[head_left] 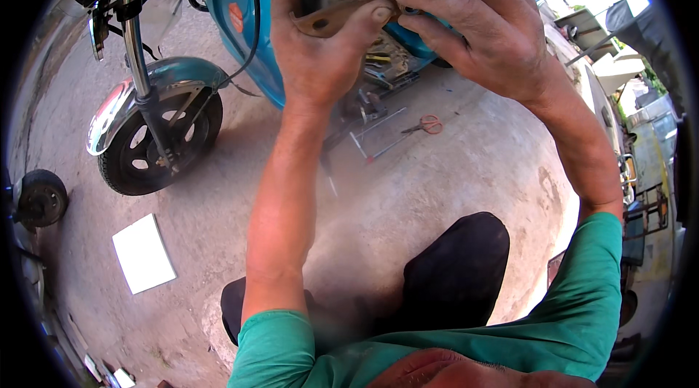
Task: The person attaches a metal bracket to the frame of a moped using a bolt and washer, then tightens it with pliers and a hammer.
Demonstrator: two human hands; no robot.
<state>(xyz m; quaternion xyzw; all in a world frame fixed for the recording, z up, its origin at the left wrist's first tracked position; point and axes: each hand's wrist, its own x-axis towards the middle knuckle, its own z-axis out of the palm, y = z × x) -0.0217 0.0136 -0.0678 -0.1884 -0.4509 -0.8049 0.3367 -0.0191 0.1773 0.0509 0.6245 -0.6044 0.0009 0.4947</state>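
A rusty metal bracket with a round hole in its flange is held up at the top of the head view, in front of a blue vehicle body. My left hand is closed around its left side, the thumb pressed along the flange. At the bracket's right end my right hand has its fingertips pinched together. A small dark piece shows between them, too small to name. Behind the bracket, the upper part of the metal piece is cut off by the frame's edge.
Below the hands, a tray of tools sits by the vehicle. A hacksaw and orange-handled scissors lie on the concrete. Left are the front wheel and a white panel. My knee is below.
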